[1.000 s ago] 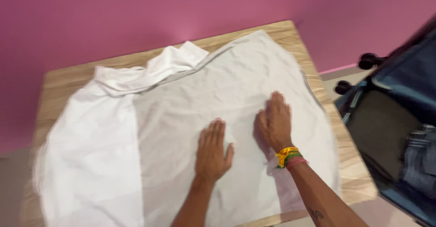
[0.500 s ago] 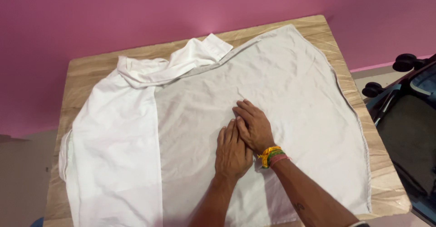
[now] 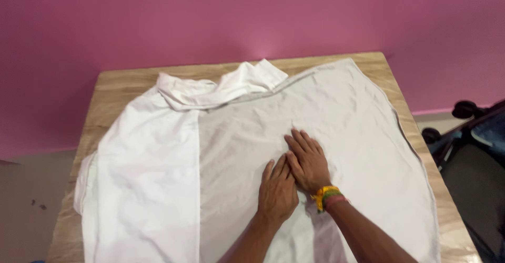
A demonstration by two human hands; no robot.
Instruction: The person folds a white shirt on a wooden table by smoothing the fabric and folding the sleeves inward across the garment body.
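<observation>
A white shirt lies spread over a wooden table, its collar bunched toward the far edge. My left hand presses flat on the middle of the cloth, fingers together. My right hand lies flat right beside it, touching it, fingers pointing up-left; yellow, green and red bands circle that wrist. Neither hand grips the fabric.
A pink wall stands just behind the table. To the right, on the floor, is a dark open suitcase with black wheels. Grey floor shows at the left of the table.
My two hands, apart a second ago, have slid together on the shirt and now touch. The view has shifted, so the table sits more to the right.
</observation>
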